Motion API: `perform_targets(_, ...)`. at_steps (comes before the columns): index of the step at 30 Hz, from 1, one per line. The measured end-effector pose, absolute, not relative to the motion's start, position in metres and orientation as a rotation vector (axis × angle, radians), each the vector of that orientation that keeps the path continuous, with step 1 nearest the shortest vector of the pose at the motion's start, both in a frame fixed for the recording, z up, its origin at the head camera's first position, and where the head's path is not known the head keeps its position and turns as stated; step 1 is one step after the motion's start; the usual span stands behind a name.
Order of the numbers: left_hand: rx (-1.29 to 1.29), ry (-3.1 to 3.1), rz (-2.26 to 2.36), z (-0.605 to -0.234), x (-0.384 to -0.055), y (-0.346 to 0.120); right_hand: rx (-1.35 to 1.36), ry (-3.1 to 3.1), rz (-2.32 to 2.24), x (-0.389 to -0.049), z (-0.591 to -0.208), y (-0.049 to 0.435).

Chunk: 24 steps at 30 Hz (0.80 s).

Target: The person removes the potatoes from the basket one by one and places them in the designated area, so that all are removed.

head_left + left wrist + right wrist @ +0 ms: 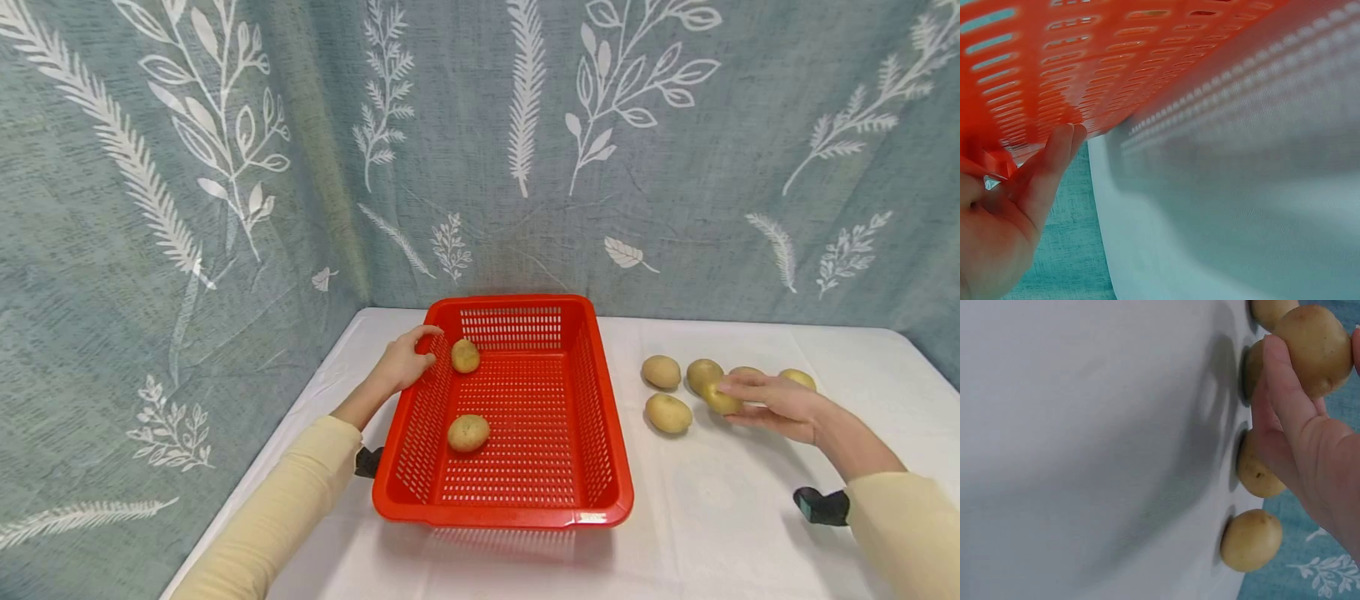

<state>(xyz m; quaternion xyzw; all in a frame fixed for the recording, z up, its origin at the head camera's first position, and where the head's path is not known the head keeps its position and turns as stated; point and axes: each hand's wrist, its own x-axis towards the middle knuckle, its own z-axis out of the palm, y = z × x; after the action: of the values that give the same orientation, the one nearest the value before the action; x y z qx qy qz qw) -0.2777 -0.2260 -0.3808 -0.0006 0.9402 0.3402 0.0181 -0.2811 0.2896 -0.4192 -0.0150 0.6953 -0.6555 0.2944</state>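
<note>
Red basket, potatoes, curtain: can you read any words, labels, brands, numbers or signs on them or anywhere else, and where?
No readable text anywhere.
Red basket: a pale patch on its near rim, too small to tell if glare or label.
Curtain: white leaf prints, not writing.
Potatoes: no lettering visible.

the left arm [281,500] extends forward, and the left hand [401,363] is curved like a letter c; the right arm [892,508] reaches inward, the right hand [783,402] pinching.

Tan potato [722,400] (hand-held), right of perforated red basket [502,517].
</note>
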Motion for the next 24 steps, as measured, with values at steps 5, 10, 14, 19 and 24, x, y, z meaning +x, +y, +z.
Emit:
perform_targets(5,-0.011,2.912,1.057,-0.380,-0.277,-0.225,-0.082,1.938,-1.669,-0.275,-0.425,0.290)
perform_targets(10,0.000,2.917,1.048,-0.380,-0.277,-0.225,-0.105,2.011,-1.624,-0.270,-0.429,0.287)
perform_targets(14,0.004,2.912,1.051,-0.380,-0.278,-0.224,-0.108,2.068,-1.588,-0.266,-0.429,0.282)
perform_targets(19,-0.024,2.914,1.035,-0.381,-0.278,-0.224,-0.092,2.121,-1.542,-0.263,-0.427,0.277)
perform_targets(24,-0.032,2.909,1.031,-0.381,-0.278,-0.225,-0.072,2.147,-1.514,-0.263,-0.426,0.275)
